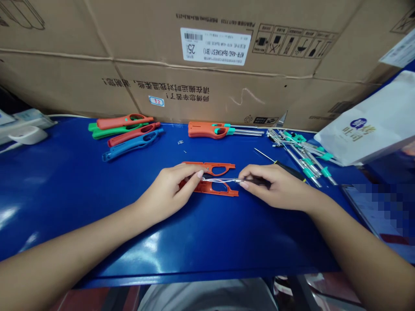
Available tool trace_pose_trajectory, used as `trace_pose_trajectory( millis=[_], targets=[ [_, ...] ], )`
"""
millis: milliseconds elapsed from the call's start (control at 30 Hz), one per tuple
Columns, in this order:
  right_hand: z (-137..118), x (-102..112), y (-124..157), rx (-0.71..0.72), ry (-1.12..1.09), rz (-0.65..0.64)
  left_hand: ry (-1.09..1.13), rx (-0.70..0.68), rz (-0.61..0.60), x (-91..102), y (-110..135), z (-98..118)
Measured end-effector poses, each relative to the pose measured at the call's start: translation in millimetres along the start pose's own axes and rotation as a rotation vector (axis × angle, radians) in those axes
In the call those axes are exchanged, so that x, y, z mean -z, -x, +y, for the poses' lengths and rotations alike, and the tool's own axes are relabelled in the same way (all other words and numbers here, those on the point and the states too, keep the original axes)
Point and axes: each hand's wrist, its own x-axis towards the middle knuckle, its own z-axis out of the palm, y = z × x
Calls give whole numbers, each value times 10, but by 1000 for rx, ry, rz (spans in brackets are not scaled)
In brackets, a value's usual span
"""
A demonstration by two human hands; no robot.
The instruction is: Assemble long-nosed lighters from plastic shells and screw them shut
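1. Above the middle of the blue table [194, 242], thin white wires [222, 180] are running from one hand to the other.
2. At their left end, the left hand [177, 183] is pinching them between thumb and forefinger; what its palm is hiding, I cannot tell.
3. At their right end, the right hand [275, 183] is gripping them by a small metallic tip, fingers closing around it.
4. Beneath the wires, an upper orange shell half [231, 166] and a lower orange shell half [205, 187] are lying with the left hand partly covering both; whether it is touching them, I cannot tell.
5. Just behind the right hand, a screwdriver [290, 170] is lying near a pile of metal tubes [308, 160] with teal fittings.
6. Farther back, orange lighters [205, 130] are resting near small screws [180, 142], while coloured shells [126, 147] are lying at left.
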Motion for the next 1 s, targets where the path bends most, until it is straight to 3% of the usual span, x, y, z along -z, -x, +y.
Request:
trace_pose_trajectory(
  millis=[200, 400, 667, 1000],
  targets=[
    [-8, -41, -2, 65, -2, 62, 340, 155, 7, -26, -16, 24],
    [-8, -78, -13, 165, -104, 22, 429, 193, 42, -22, -11, 40],
    [21, -93, 4, 67, -129, 32, 231, 76, 71, -25, 4, 15],
    [29, -73, -17, 127, -109, 4, -49, -165, 63, -4, -5, -30]
  ],
)
